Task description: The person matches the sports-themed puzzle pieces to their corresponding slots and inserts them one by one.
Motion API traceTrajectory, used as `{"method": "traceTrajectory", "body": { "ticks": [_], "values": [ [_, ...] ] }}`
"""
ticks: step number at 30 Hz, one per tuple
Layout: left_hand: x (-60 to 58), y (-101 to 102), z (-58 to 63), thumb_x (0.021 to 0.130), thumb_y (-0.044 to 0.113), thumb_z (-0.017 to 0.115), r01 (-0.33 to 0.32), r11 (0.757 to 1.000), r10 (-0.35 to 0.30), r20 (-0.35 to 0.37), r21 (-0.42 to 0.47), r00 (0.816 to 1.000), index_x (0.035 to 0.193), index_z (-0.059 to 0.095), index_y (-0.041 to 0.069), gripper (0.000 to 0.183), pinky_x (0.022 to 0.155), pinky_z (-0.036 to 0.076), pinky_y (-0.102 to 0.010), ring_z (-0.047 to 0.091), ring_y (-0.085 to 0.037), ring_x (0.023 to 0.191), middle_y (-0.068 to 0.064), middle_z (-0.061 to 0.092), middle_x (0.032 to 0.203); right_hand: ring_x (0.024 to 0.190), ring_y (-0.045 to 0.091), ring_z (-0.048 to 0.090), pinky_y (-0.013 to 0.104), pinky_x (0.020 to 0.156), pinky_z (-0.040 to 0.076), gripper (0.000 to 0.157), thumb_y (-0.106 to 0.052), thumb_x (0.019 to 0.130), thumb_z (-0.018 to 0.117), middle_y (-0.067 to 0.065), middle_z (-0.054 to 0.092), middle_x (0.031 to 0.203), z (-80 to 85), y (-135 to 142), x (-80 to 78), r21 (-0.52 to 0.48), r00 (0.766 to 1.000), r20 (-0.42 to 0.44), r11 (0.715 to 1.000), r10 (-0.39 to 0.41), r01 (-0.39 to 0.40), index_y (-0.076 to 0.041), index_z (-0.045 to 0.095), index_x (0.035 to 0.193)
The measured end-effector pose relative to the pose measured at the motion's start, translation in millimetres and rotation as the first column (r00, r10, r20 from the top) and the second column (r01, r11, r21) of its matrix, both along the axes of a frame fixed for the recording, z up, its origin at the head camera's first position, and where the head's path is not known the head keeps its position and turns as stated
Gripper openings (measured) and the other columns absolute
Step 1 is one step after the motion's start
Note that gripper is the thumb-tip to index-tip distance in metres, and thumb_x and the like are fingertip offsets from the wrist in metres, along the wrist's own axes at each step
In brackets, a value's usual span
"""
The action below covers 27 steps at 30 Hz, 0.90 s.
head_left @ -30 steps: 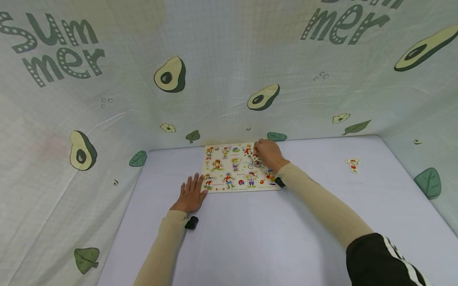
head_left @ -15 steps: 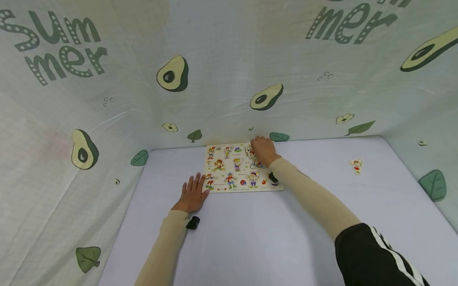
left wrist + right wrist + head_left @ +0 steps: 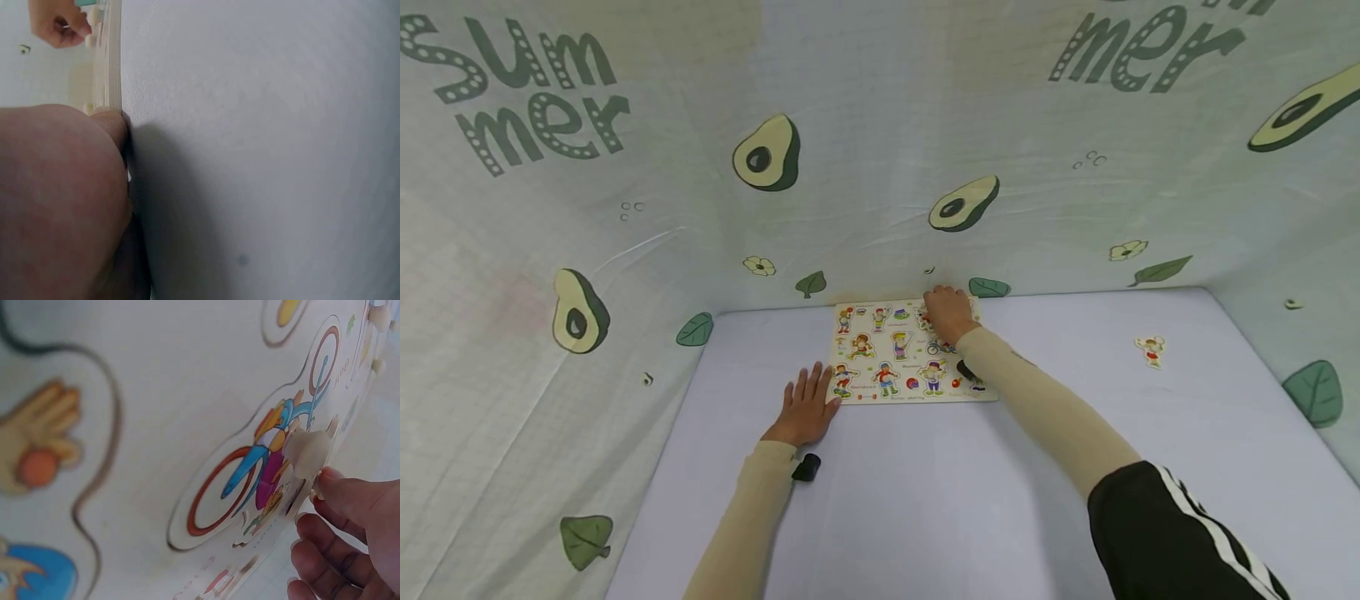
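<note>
A wooden peg puzzle board (image 3: 880, 342) with sports figures lies on the white table against the back cloth. My left hand (image 3: 803, 410) rests flat with spread fingers at its lower left corner, fingertips and thumb touching the edge. Over the upper right part of the board, my right hand (image 3: 950, 315) has curled fingers and pinches a puzzle piece (image 3: 922, 317), mostly hidden beneath it. In the right wrist view the thumb and fingertips are beside the cyclist piece (image 3: 272, 456), which sits in its slot with a round knob (image 3: 306, 451).
One loose puzzle piece (image 3: 1152, 351), a figure in red and white, lies on the table (image 3: 925, 500) to the right of the board. A cloth backdrop (image 3: 865, 167) with avocado prints rises directly behind the table's far edge.
My right hand has shifted slightly left and back over the board, with the piece moving toward the upper row. The left hand stays in place. The view has drifted a little.
</note>
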<state>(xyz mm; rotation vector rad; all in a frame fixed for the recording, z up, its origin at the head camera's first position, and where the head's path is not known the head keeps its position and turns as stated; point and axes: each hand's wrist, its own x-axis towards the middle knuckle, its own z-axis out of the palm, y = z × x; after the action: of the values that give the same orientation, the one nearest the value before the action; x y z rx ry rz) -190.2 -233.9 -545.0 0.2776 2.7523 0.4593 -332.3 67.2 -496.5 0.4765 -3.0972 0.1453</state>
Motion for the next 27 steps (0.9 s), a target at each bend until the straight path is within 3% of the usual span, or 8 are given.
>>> {"method": "traceTrajectory", "body": {
  "ticks": [11, 17, 27],
  "values": [
    [-1.5, 2, 0.5, 0.115, 0.040, 0.035, -0.006, 1.000, 0.006, 0.009, -0.012, 1.000, 0.171, 0.007, 0.006, 0.070, 0.128, -0.003, -0.064, -0.008, -0.043, 0.163, -0.018, -0.004, 0.178, 0.108, 0.037, 0.070, 0.051, 0.096, 0.056, 0.021, -0.010, 0.105, 0.067, 0.020, 0.073, 0.114, 0.7, -5, -1.2, 0.024, 1.000, -0.028, 1.000, -0.006, 0.007, 0.001, 0.073, 0.121],
    [-2.2, 1, -0.6, 0.115, 0.040, 0.037, -0.023, 1.000, 0.023, 0.018, -0.019, 1.000, 0.171, 0.007, 0.008, 0.071, 0.129, -0.003, -0.063, -0.008, -0.042, 0.163, -0.017, -0.004, 0.178, 0.104, 0.037, 0.070, 0.051, 0.092, 0.057, 0.019, -0.011, 0.105, 0.067, 0.020, 0.073, 0.110, 1.8, -4, 1.0, 0.009, 0.999, -0.049, 1.000, 0.002, -0.002, 0.001, 0.074, 0.117],
    [-0.1, 3, 2.8, 0.115, 0.040, 0.035, -0.017, 1.000, 0.018, 0.030, -0.014, 0.999, 0.171, 0.006, 0.007, 0.071, 0.128, -0.004, -0.063, -0.009, -0.043, 0.162, -0.017, -0.006, 0.178, 0.105, 0.035, 0.068, 0.050, 0.098, 0.053, 0.022, -0.019, 0.102, 0.073, 0.017, 0.070, 0.108, 14.2, 24, 19.9, -0.037, 0.994, -0.104, 0.998, 0.042, -0.046, -0.001, 0.073, 0.114]
  ]
}}
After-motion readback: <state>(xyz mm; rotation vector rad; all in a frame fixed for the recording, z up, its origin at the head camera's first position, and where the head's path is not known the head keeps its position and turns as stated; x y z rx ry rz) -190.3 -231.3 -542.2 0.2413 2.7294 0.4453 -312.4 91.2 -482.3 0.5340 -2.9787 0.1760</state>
